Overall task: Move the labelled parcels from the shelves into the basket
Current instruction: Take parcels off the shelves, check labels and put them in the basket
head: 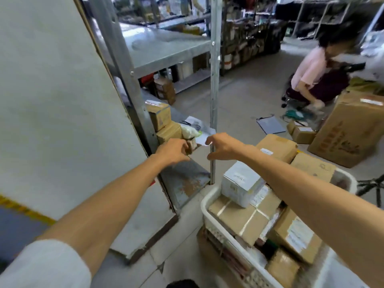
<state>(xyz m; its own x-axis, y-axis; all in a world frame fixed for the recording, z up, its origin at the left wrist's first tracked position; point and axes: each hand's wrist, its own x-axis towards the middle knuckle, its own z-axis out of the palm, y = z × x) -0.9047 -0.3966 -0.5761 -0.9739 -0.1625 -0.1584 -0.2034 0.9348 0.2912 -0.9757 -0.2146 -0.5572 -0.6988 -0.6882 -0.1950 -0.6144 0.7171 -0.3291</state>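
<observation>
Two hands reach to a low shelf (185,179), with a loaded basket (218,231) alongside.
The left hand (173,151) curls its fingers onto a small brown box (191,144) on the shelf, with stacked cardboard boxes (161,118) at its 12 o'clock. The right hand (223,147) has fingers and thumb spread wide, its fingertips touching a white bag (195,127) at its 10 o'clock. The basket at its 5 o'clock holds labelled parcels (241,183).

Centre of frame: shelf (182,179) bearing stacked parcels (160,118). Lower right: basket (209,215) filled with parcels, one box (241,183) resting on top. Left: upright panel (52,100). Upper right: person (311,73), with large carton (349,129) below, at right edge.
</observation>
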